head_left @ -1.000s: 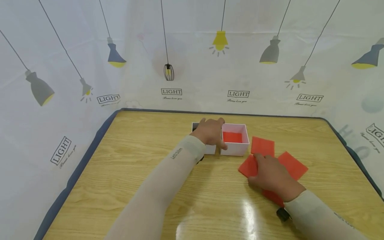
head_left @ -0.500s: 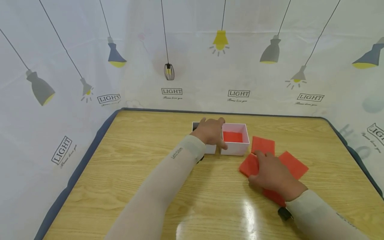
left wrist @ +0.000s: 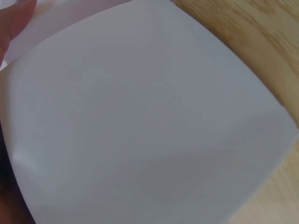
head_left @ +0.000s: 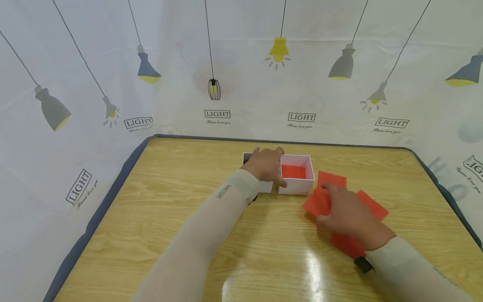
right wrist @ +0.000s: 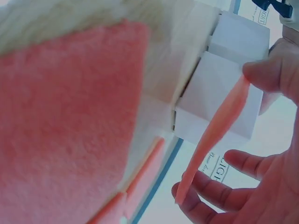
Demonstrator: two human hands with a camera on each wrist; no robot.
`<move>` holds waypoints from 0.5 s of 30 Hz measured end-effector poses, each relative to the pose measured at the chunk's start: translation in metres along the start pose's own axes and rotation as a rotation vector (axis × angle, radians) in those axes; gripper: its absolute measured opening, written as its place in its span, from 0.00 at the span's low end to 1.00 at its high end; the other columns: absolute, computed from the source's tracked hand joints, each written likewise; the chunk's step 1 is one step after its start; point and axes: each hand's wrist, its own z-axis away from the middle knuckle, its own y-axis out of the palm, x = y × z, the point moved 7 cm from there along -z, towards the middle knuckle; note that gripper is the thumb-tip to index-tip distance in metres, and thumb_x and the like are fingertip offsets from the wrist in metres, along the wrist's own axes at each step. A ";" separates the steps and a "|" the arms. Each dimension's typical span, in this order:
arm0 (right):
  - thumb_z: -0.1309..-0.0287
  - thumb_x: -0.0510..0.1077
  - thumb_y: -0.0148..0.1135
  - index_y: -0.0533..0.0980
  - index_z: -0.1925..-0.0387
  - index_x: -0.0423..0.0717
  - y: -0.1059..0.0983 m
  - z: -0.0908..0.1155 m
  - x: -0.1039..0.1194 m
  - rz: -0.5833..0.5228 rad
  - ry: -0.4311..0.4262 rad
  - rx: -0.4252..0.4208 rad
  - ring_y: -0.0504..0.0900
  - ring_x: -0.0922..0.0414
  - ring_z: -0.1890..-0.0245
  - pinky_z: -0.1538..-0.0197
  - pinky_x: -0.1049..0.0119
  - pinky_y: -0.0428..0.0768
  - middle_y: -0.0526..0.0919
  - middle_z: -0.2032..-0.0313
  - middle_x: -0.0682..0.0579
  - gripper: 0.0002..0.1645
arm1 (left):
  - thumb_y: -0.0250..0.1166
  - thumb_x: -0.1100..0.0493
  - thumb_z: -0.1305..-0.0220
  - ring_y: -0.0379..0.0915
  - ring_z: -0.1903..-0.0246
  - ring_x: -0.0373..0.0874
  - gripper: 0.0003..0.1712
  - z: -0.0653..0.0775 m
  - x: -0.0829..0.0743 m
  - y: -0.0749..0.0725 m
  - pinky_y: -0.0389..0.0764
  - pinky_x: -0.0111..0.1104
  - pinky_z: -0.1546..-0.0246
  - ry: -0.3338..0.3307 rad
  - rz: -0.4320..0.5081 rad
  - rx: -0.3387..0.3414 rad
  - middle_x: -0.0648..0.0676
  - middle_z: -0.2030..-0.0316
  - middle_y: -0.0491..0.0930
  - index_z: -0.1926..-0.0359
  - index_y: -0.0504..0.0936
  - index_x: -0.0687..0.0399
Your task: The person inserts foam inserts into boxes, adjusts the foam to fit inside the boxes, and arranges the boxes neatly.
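- R hand (head_left: 349, 214): thumb on one edge, fingertips on the opp. edge, clamped on a red cloth square (right wrist: 217, 135), slightly bowed.
- Position: sq. appears raised off the tabletop (head_left: 181, 235), nearer the wearer than the R white box (head_left: 295, 187) & just to its R.
- Technique (judged): keep the edge-to-edge pinch light, as more squeeze would likely deepen the bow; lift straight up, so that the far square (head_left: 337, 179), side square (head_left: 375, 206) & near square (head_left: 347, 246) aren't dragged.
- L hand (head_left: 266, 165): spread over the L white box (head_left: 266, 187), thumb apart from fingers, near the R box's wall. Firm clamp or mere rest: can't tell. Steady, light pressure would suit, w/o tipping either box.
- R box: lidless, w/ a red piece (head_left: 294, 171) on its floor; one piece or a stack, n/a.
- Obscured: L box's interior, mostly under the L hand, save a dark corner; near sq.'s outline, partly under the R hand.
- L wrist view: mostly blank box wall, thumb cut off at the corner.
- R wrist view: large red piece, L, cropped & blurred; which sq., unclear.
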 end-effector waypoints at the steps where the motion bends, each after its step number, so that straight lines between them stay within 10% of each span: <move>1: 0.49 0.56 0.76 0.59 0.23 0.38 -0.002 0.000 0.000 -0.008 0.001 -0.003 0.75 0.36 0.42 0.45 0.36 0.82 0.75 0.36 0.34 0.59 | 0.81 0.32 0.50 0.72 0.32 0.47 0.63 0.000 0.000 0.000 0.46 0.51 0.18 0.000 0.000 -0.001 0.48 0.39 0.83 0.21 0.61 0.46; 15: 0.50 0.49 0.73 0.62 0.27 0.35 -0.033 0.008 0.005 -0.020 -0.077 -0.117 0.78 0.42 0.53 0.53 0.49 0.80 0.80 0.47 0.37 0.52 | 0.81 0.32 0.50 0.74 0.35 0.47 0.61 -0.001 0.001 0.001 0.47 0.52 0.18 0.002 0.004 -0.013 0.46 0.45 0.86 0.22 0.62 0.46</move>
